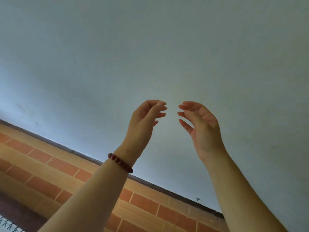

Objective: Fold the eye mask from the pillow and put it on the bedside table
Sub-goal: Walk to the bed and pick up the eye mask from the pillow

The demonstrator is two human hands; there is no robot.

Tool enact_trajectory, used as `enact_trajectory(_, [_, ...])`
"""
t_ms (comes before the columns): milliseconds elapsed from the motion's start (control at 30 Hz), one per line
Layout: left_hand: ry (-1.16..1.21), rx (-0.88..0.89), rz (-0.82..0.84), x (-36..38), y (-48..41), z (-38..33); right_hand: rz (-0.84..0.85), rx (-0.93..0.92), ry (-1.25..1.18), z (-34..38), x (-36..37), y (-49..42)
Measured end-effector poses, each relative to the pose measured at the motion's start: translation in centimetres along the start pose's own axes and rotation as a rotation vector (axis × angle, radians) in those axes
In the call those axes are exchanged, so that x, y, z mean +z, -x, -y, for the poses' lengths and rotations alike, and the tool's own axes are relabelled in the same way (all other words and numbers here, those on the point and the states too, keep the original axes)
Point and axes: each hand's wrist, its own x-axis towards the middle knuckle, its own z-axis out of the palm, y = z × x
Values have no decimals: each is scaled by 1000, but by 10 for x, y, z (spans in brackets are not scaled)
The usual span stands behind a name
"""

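Both of my hands are raised in front of a plain pale wall. My left hand point(145, 121), with a dark red bead bracelet at the wrist, has its fingers curled and apart and holds nothing. My right hand point(200, 126) faces it a short gap away, fingers spread and curved, also holding nothing. The fingertips of the two hands nearly meet. No eye mask, pillow or bedside table is in view.
A pale blue-grey wall point(150, 47) fills most of the view. Below it runs a dark skirting strip point(75, 152) and a floor of orange and tan tiles point(41, 173). A patterned cloth corner point(8, 226) shows at the bottom left.
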Motion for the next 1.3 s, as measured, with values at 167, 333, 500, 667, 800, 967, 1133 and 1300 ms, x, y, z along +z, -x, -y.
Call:
enact_trajectory(167, [-35,-26,-92,-26,-50,10,110,42,-22,-28,30,-63])
enact_trajectory(333, [-56,-31,-231,-71,-102,19,196,78,-45,-58,80,-126])
enact_trajectory(500, [-71,-23,-344,-138,-161,25,314,107,-35,-89,162,-185])
enact_trajectory(667, [-88,-48,-432,-230,-224,32,365,157,-52,-128,260,-239])
enact_trajectory(800, [-103,-34,-486,-300,-264,31,410,183,-81,-156,334,-268])
enact_trajectory(967, [-97,-40,-581,-376,-288,31,516,219,-88,-180,416,-292])
enact_trajectory(1133, [-104,-31,-719,-460,-304,27,671,242,-115,-201,508,-310])
enact_trajectory(1300, [-127,-6,-845,-540,-331,20,797,251,-150,-222,601,-334])
